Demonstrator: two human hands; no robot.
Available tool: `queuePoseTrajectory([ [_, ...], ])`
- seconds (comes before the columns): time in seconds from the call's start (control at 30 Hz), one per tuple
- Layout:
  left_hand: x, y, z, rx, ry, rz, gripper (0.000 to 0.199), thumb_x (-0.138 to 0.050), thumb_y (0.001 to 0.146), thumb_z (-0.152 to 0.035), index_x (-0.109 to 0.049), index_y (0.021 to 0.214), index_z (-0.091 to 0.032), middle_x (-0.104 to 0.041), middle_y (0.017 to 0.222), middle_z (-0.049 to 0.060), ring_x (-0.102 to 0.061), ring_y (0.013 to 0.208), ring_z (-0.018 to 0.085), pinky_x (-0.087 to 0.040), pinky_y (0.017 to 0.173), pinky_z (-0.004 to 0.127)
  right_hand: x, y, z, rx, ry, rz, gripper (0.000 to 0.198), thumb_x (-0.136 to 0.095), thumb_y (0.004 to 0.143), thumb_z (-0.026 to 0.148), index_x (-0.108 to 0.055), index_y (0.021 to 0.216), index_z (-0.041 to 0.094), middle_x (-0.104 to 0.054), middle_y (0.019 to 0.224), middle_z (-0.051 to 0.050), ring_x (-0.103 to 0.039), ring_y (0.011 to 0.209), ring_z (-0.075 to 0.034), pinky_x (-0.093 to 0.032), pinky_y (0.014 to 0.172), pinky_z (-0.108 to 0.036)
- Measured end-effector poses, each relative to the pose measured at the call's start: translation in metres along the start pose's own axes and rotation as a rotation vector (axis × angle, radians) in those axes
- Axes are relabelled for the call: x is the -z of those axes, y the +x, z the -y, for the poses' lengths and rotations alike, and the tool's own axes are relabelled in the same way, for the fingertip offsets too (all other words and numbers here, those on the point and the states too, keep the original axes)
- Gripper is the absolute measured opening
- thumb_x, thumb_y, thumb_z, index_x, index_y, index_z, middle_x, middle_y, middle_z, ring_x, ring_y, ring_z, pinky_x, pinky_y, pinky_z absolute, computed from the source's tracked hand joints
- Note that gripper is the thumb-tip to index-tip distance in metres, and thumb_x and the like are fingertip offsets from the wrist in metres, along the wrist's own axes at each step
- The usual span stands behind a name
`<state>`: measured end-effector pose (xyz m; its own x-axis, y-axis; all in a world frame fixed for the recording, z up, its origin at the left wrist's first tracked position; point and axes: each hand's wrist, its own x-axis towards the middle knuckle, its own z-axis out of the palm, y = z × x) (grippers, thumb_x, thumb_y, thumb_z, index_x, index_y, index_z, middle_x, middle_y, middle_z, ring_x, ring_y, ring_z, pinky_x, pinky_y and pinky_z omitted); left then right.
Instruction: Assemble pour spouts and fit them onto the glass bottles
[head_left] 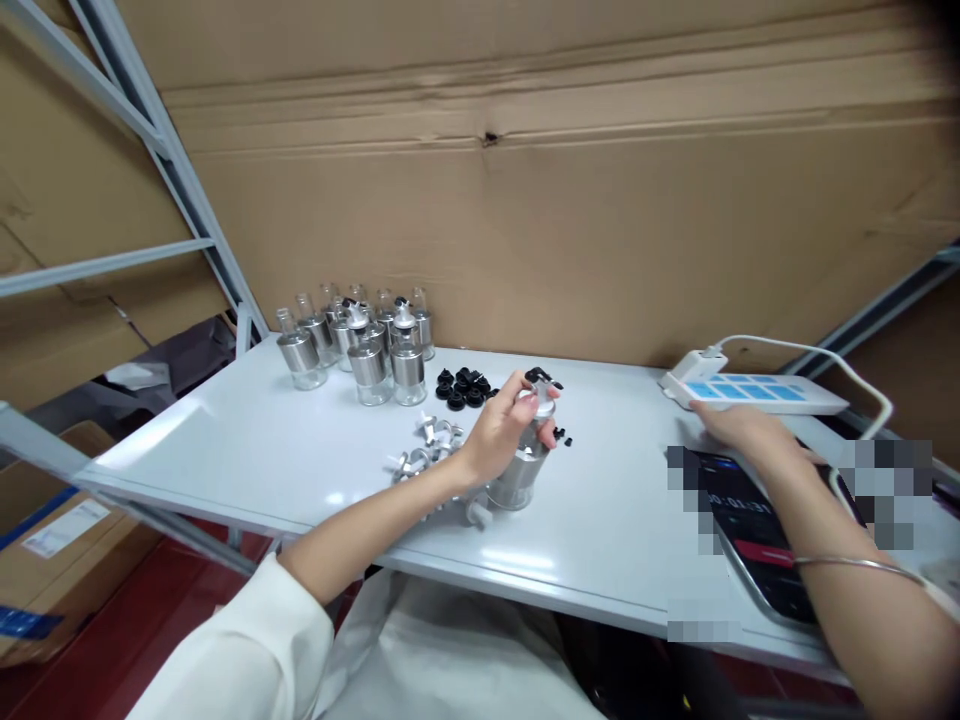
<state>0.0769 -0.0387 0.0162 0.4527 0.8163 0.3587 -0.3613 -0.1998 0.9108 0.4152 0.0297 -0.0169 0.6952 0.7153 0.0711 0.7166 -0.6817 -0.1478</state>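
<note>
My left hand [504,425] is closed around the neck of a glass bottle [516,478] with a steel sleeve, standing at the table's front middle. A silver pourer top [546,395] with black parts sits on this bottle. Stretched out at the right, my right hand [742,432] is over the phone [757,530], its fingertips at the near edge of the power strip [686,396]. I see nothing held in it, though its underside is hidden. Silver pourer pieces [427,455] lie beside my left forearm, and black round caps [461,388] lie behind it.
Several steel-sleeved bottles [298,352] stand at the back left; two in front carry pourer tops [403,315]. Small black pieces [562,437] lie right of the held bottle. A white cable [840,355] loops from the power strip. Cardboard [570,230] walls the back; a metal frame rises left.
</note>
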Motion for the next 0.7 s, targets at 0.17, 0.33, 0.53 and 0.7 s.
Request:
queuePoseTrajectory([
  [0.17, 0.003, 0.002, 0.010, -0.085, 0.072, -0.046, 0.039, -0.043, 0.083, -0.055, -0.047, 0.094, -0.018, -0.051, 0.056, -0.005, -0.052, 0.056, 0.011, -0.042, 0.060, 0.026, 0.012, -0.020, 0.030, -0.156, 0.173, 0.173, 0.066, -0.042, 0.087, 0.054, -0.059, 0.125, 0.002, -0.050, 0.129, -0.037, -0.035, 0.132, -0.046, -0.037, 0.088, -0.060],
  [0.33, 0.006, 0.003, 0.013, -0.118, 0.110, -0.051, 0.040, -0.041, 0.084, -0.056, -0.048, 0.095, -0.018, -0.052, 0.056, -0.005, -0.054, 0.055, 0.011, -0.042, 0.060, 0.026, 0.017, -0.018, 0.030, -0.168, 0.232, 0.220, 0.067, -0.045, 0.086, 0.053, -0.056, 0.129, 0.003, -0.043, 0.138, -0.034, -0.033, 0.133, -0.047, -0.038, 0.089, -0.060],
  [0.53, 0.006, 0.001, 0.011, -0.128, 0.119, -0.044, 0.041, -0.041, 0.085, -0.056, -0.048, 0.096, -0.017, -0.054, 0.058, -0.003, -0.055, 0.058, 0.012, -0.043, 0.061, 0.027, 0.003, -0.017, 0.025, -0.073, 0.250, 0.092, 0.058, -0.048, 0.087, 0.047, -0.061, 0.120, 0.002, -0.055, 0.126, -0.032, -0.048, 0.123, -0.045, -0.038, 0.094, -0.059],
  [0.7, 0.005, -0.001, 0.008, -0.138, 0.095, -0.018, 0.038, -0.042, 0.086, -0.054, -0.047, 0.096, -0.018, -0.053, 0.064, -0.003, -0.055, 0.060, 0.011, -0.044, 0.061, 0.026, 0.001, -0.016, 0.025, 0.011, 0.251, 0.042, 0.053, -0.046, 0.087, 0.044, -0.065, 0.112, 0.002, -0.060, 0.119, -0.030, -0.054, 0.116, -0.041, -0.038, 0.095, -0.056],
])
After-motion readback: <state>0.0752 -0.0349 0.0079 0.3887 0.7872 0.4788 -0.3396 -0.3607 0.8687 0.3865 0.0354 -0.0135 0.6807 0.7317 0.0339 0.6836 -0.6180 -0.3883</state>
